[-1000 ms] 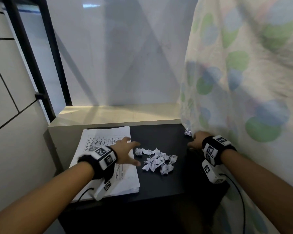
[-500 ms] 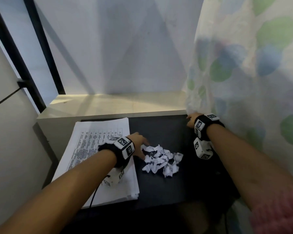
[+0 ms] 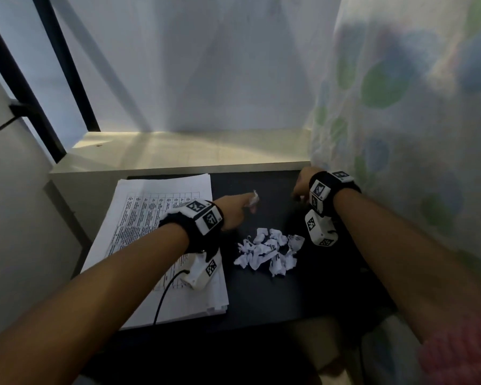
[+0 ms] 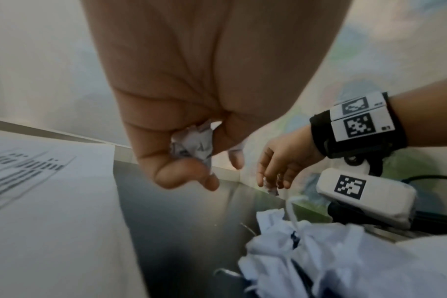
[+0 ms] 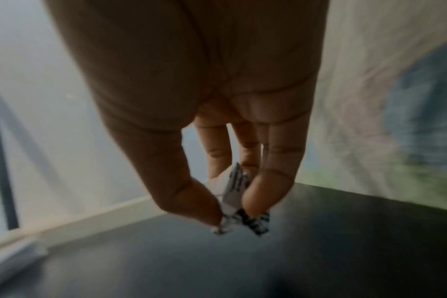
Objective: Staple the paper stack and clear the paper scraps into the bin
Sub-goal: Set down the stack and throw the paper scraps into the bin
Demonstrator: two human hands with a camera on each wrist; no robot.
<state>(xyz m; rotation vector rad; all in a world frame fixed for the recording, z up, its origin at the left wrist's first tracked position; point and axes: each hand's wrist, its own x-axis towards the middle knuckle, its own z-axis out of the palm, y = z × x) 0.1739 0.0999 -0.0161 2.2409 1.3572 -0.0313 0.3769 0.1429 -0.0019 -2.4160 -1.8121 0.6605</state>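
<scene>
No legible text: the paper stack [image 3: 161, 245], at left on the table, carries printed tabular rows too blurred to read; wristband tags [image 3: 208, 218] bear only black-and-white square code patterns.

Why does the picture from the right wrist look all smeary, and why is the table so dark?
Right wrist view: the right hand and its paper scrap are motion-blurred. Head view: the black table is dim, light falls only on the ledge, and the curtain is smeared. Left wrist view: paper stack print is streaked.
</scene>
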